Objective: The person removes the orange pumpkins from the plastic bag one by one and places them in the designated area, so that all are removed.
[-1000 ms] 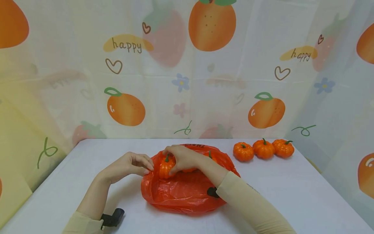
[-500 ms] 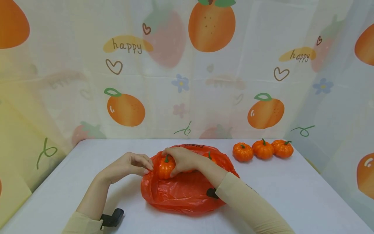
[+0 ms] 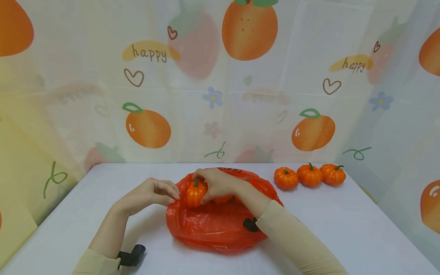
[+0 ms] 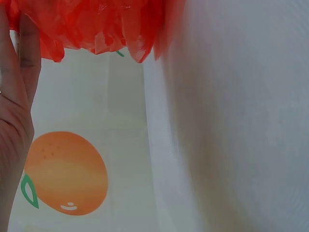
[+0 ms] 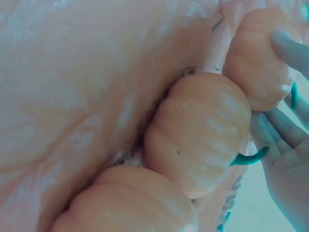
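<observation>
A red plastic bag (image 3: 220, 225) lies mouth open at the middle of the white table. My left hand (image 3: 151, 194) pinches its left rim; the left wrist view shows the fingers (image 4: 30, 63) against the crinkled bag (image 4: 106, 24). With thumb and fingers on either side, my right hand (image 3: 220, 185) holds a small orange pumpkin (image 3: 195, 195) with a green stem, just inside that rim. In the right wrist view, the held pumpkin (image 5: 258, 58) is first in a row, followed by a second pumpkin (image 5: 198, 130) and a third pumpkin (image 5: 130, 203) in the bag. My right forearm partly covers these two in the head view.
Outside the bag, a row at the back right holds a left pumpkin (image 3: 286, 178), a middle pumpkin (image 3: 310, 175) and a right pumpkin (image 3: 333, 174). Behind the white table (image 3: 343, 233) hangs a fruit-printed cloth (image 3: 223, 114).
My right hand has risen slightly with the pumpkin, and the bag's back edge has shifted a little. The left hand stays on the rim. The three pumpkins outside have not moved.
</observation>
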`<action>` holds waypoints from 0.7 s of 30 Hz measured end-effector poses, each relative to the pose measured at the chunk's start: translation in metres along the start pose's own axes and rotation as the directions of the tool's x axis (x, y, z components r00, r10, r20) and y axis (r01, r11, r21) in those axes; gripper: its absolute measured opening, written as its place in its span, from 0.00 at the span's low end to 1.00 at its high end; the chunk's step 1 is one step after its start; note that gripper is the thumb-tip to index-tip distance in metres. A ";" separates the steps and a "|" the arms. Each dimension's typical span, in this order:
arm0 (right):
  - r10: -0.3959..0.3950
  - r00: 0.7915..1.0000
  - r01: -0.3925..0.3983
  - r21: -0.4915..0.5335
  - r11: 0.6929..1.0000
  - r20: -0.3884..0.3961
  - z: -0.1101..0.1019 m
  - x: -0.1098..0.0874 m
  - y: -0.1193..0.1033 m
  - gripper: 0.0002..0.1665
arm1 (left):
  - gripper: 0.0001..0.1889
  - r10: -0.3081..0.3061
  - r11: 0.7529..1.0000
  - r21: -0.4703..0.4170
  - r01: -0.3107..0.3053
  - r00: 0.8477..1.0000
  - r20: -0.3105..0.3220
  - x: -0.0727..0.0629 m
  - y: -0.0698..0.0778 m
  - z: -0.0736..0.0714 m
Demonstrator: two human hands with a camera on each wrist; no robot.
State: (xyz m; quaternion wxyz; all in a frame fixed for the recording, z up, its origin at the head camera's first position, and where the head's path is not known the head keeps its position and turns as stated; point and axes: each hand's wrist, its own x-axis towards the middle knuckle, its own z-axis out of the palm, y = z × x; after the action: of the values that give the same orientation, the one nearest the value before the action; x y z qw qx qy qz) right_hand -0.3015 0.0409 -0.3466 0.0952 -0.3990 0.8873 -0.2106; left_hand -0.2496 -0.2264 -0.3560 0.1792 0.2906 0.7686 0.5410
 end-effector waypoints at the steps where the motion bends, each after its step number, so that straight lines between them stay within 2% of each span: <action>1: 0.002 1.000 -0.002 0.002 1.000 0.001 -0.001 0.000 0.000 0.38 | 0.11 -0.003 1.000 0.002 0.003 1.000 -0.002 0.000 0.000 0.000; 15: 0.028 0.999 -0.028 -0.016 0.999 0.045 -0.020 -0.007 -0.007 0.37 | 0.12 -0.011 1.000 0.019 0.011 1.000 -0.015 -0.001 0.002 0.001; 21: 0.026 0.999 -0.026 -0.007 1.000 0.033 -0.028 -0.013 -0.008 0.37 | 0.11 -0.015 1.000 0.023 0.015 1.000 -0.014 -0.001 0.001 0.000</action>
State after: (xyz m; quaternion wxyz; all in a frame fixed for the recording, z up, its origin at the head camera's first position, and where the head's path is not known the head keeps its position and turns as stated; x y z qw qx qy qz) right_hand -0.2976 0.0542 -0.3180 0.1114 -0.3913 0.8914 -0.1996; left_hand -0.2485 -0.2267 -0.3547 0.1746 0.2831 0.7780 0.5330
